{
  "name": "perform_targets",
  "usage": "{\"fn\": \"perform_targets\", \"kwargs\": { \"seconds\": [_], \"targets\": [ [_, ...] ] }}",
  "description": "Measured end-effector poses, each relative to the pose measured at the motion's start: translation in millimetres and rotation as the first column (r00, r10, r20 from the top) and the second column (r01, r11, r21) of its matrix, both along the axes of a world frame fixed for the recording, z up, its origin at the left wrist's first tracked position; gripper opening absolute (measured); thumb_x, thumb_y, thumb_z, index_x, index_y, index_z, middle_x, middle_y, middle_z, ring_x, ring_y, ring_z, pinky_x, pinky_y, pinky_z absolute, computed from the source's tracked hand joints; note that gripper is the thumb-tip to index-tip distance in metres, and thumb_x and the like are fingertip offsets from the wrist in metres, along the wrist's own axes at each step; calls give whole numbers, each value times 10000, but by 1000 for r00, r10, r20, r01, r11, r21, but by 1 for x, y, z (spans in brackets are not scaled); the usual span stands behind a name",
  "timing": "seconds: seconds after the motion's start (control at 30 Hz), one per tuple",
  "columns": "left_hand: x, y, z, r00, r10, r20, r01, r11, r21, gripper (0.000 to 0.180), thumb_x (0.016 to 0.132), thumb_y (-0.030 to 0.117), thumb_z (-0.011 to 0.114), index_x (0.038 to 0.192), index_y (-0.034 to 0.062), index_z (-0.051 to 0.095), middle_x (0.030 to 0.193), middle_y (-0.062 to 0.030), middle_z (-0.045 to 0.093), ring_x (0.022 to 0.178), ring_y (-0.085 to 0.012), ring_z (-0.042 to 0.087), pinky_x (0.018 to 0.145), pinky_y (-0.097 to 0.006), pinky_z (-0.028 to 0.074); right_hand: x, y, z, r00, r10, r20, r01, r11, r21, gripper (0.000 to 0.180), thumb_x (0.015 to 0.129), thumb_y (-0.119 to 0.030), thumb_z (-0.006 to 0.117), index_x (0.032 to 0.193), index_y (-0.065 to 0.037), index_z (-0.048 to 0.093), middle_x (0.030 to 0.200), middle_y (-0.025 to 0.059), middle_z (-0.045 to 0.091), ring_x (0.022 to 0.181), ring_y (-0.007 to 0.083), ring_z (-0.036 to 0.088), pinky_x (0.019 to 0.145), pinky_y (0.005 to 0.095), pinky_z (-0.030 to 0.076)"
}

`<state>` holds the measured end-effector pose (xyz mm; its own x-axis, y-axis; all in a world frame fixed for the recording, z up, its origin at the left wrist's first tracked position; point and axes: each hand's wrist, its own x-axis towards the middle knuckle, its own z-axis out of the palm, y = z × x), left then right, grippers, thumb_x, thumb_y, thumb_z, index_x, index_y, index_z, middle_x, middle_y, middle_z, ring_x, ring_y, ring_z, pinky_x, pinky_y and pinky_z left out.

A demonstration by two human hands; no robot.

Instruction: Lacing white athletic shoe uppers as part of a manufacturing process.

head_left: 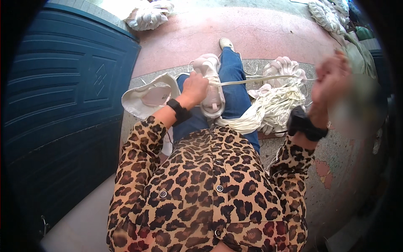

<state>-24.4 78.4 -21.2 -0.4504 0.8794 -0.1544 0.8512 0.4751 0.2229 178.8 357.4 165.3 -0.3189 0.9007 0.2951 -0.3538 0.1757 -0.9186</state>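
Observation:
A white and pale pink sneaker (213, 103) rests on my lap between my thighs, its toe pointing away from me. My left hand (195, 89) is closed on the sneaker's left side by the lacing. From there a cream shoelace (256, 80) stretches nearly straight to the right. Its far end runs to my raised right hand (331, 77), whose fingers are curled closed on it and somewhat blurred. A thick bundle of loose cream laces (273, 105) lies across my right thigh and beyond it.
Left of my knee sits a white open piece (147, 101) with a pinkish inside. Behind the laces is a cluster of white shoe parts (285, 67). A dark blue panelled door (75, 80) stands close on my left. White bundles (149, 16) lie on the far floor.

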Motion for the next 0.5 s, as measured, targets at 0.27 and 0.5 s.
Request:
{"fn": "perform_targets", "kwargs": {
  "seconds": [0.27,0.5],
  "targets": [
    [21,6,23,939,-227,-257,149,945,-290,118,791,162,685,859,93,753,934,-79,665,1016,-277,578,745,-412,489,-45,-98,-138,579,656,484,-560,751,-348,216,1012,-152,575,1144,2,649,791,19,675,702,70,600,640,221,492],
    [-22,-18,-23,985,-169,36,164,980,114,80,827,117,680,868,53,705,895,-101,650,942,-304,585,780,-435,486,-37,-145,-200,530,571,627,-653,746,-128,220,933,-205,645,985,-11,734,864,151,697,796,287,679,739,405,530]
  ]
}}
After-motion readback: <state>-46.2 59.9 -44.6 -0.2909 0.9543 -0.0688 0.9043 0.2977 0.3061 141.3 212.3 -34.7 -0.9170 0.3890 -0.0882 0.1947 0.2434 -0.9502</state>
